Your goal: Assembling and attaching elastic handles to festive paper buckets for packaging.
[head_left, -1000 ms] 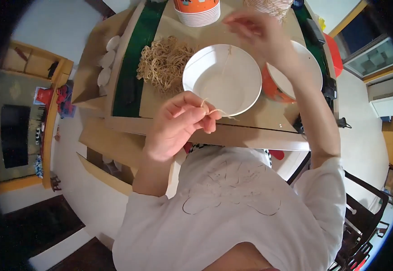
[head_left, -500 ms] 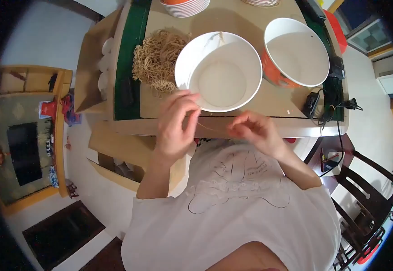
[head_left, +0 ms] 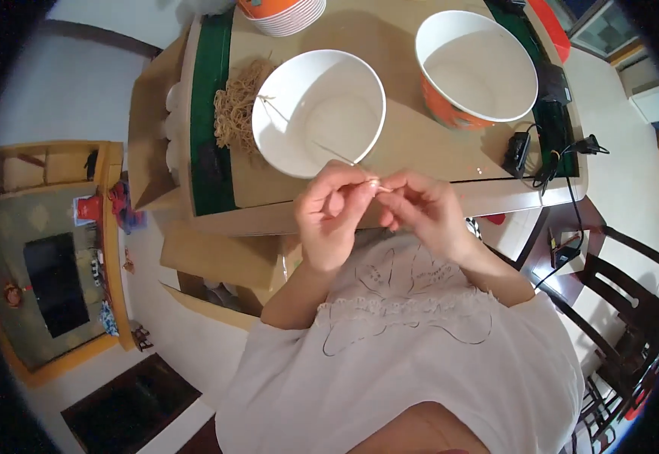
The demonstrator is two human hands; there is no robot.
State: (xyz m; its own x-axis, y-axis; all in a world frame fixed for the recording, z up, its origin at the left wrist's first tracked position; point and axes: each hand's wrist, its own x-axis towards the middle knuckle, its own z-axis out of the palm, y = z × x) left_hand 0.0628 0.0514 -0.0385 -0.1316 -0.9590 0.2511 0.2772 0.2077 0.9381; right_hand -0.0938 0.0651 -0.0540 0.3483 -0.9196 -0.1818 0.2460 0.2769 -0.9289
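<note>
Left to right: a dark screen on the far wall, then a brown box holding pale, rounded items that I cannot make out. The table has a pale edge, green side strips and a brown sheet on top. On it, a tangle of tan strands is partly hidden by the white bucket; an orange stack behind is cut off by the upper edge. My left hand pinches a thin strand between thumb and forefinger, before the bucket's near rim. My shirt bears line drawing and small print, too faint to read. My right hand meets the left, thumb and forefinger closed on the strand. Beyond stand an orange bucket, its print oblique, a black adapter and a dark chair.
</note>
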